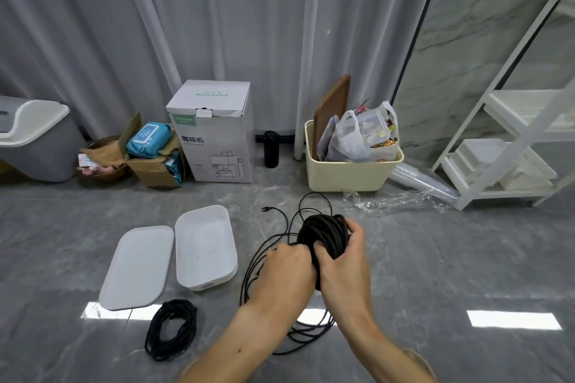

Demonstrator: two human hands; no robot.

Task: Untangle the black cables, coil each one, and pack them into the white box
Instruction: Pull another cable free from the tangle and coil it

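A finished coil of black cable [171, 329] lies on the grey floor, left of the hands. A thick black cable bundle [325, 236] is gripped by the right hand [342, 261] and pinched by the left hand [287, 267]. The open white plastic box [203, 247] sits further left, beside its lid [137, 267].

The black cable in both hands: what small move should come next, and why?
Probably wind another loop onto the coil held by the right hand, fed by the left hand: loose cable trails on the floor, and the white box is empty.
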